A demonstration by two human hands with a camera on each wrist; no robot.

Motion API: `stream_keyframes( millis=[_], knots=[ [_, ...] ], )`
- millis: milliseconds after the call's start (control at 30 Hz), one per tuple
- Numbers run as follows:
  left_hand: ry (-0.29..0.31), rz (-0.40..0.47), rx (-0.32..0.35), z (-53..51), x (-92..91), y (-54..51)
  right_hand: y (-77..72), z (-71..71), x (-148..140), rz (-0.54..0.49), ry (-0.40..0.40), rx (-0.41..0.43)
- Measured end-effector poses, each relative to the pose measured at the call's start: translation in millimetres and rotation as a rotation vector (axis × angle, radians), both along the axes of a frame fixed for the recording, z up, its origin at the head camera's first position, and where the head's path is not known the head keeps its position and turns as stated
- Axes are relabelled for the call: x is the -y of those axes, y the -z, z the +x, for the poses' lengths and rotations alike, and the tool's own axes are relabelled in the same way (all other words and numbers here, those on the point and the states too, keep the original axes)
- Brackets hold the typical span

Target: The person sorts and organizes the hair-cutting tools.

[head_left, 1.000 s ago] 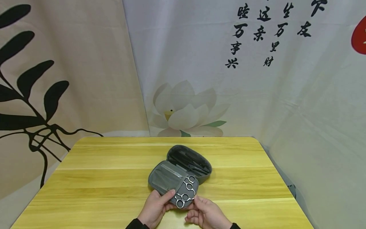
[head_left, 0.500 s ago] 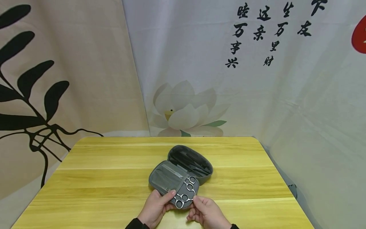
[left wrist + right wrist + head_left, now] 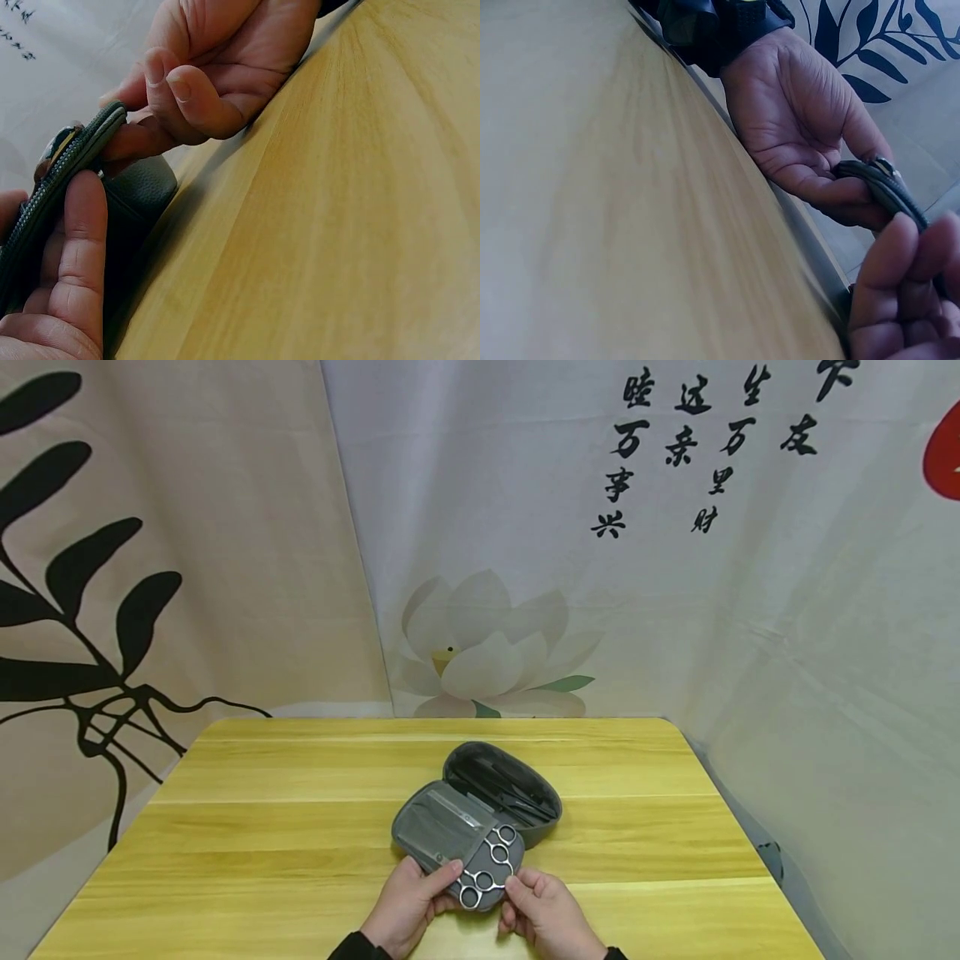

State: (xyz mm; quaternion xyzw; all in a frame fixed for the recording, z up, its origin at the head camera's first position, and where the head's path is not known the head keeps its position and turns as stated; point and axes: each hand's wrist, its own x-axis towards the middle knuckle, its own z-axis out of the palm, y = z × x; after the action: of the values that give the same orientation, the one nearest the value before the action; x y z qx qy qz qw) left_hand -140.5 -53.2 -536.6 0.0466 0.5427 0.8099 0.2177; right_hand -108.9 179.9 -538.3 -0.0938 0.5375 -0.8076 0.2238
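Note:
A grey zippered case (image 3: pixel 442 827) lies unfolded on the table, its deeper half (image 3: pixel 551 827) at the back right with dark items inside. Two pairs of silver scissors (image 3: pixel 483 881) show their finger rings on the flat half, blades tucked into its pocket. My left hand (image 3: pixel 405 906) grips the front left edge, thumb on top and fingers beneath. At the front right edge my right hand (image 3: pixel 551 914) pinches the rim beside the rings, thumb uppermost. In the left wrist view the zipper edge (image 3: pixel 64 165) runs between both hands.
The wooden table (image 3: pixel 262 852) extends around the case on all sides. Behind it hangs a pale curtain (image 3: pixel 510 527) printed with dark leaves, a lotus and black characters.
The case has shifted very slightly to the right. My right hand's fingers have drawn a little to the right and now show less beneath the case. My left hand keeps its grip.

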Motion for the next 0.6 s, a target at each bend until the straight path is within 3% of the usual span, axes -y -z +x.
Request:
stream_keyframes(
  millis=[233,600],
  knots=[
    [-0.002,-0.004,0.001,-0.5,-0.1,0.3,1.5,-0.1,-0.1,0.051,0.033,0.019],
    [0.0,0.012,-0.001,-0.9,2.2,0.4,2.7,0.5,-1.0,-0.012,0.005,-0.014]
  ],
)
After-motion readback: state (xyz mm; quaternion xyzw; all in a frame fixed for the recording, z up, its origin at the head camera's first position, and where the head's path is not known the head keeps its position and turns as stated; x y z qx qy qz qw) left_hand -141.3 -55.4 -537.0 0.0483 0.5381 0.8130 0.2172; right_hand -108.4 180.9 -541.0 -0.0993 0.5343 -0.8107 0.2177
